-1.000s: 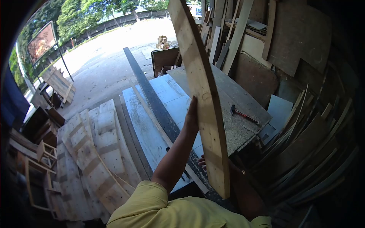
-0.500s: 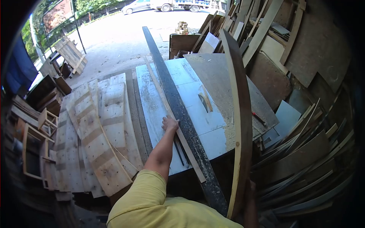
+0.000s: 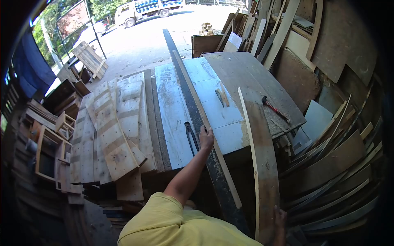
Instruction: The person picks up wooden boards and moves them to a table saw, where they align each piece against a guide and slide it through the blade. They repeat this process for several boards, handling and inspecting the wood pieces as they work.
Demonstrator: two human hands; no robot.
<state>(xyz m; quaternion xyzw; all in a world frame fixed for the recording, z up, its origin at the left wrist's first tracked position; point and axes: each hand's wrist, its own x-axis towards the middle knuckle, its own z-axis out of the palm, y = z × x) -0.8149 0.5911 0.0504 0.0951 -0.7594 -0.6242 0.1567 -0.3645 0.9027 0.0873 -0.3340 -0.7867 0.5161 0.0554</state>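
My left hand (image 3: pixel 206 138) is closed on the edge of a long thin wooden strip (image 3: pixel 193 90), which lies along a dark, scuffed board (image 3: pixel 217 172). Lower right, my right hand (image 3: pixel 280 222) grips the side of a wide plank (image 3: pixel 264 160) near its close end; part of that hand is in shadow. The plank's far end reaches over the brownish sheet (image 3: pixel 230 61). Left of the dark board, a pair of pincers (image 3: pixel 190 133) lies on the pale blue panel (image 3: pixel 168 106). A hammer (image 3: pixel 276 110) with a red handle rests beside the plank.
Nail-marked planks (image 3: pixel 111 139) are stacked on the left, near an open wooden frame (image 3: pixel 46 153). Boards (image 3: pixel 283 33) lean along the right wall, with bent strips (image 3: pixel 340 180) below. A truck (image 3: pixel 143 11) is outside.
The strip has shifted right across the dark board with my left hand, uncovering the pincers. The wide plank has tipped down, its broad face now showing. The view has turned left.
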